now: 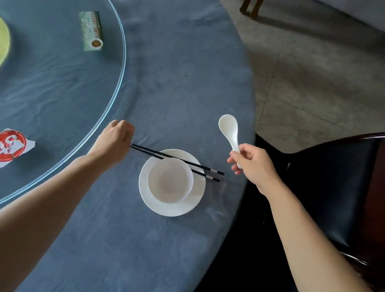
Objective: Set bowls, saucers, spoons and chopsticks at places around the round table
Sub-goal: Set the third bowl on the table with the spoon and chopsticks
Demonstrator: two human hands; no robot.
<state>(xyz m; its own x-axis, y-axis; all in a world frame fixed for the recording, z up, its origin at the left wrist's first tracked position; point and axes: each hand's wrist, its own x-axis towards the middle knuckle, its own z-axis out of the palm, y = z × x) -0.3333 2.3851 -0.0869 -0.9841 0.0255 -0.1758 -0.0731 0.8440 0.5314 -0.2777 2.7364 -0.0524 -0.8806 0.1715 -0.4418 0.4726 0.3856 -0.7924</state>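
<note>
- Your left hand [114,141] is curled round one end of the chopsticks [186,162]. The back of the hand hides its fingers.
- From this hand the chopsticks run to the right, over the far part of the saucer [156,208] and just behind the bowl [170,181]. The bowl rim hides a piece of the nearer stick. Their banded ends lie near your right hand [254,168].
- The bowl stands upright on the saucer, between your two hands and a little nearer to you.
- Your right hand pinches the handle of the spoon [228,126], with the scoop up and beyond the hand, above the edge of the surface [168,76].
- The glass turntable [55,81] lies left of your left hand, and a chair [343,177] is right of your right hand.
</note>
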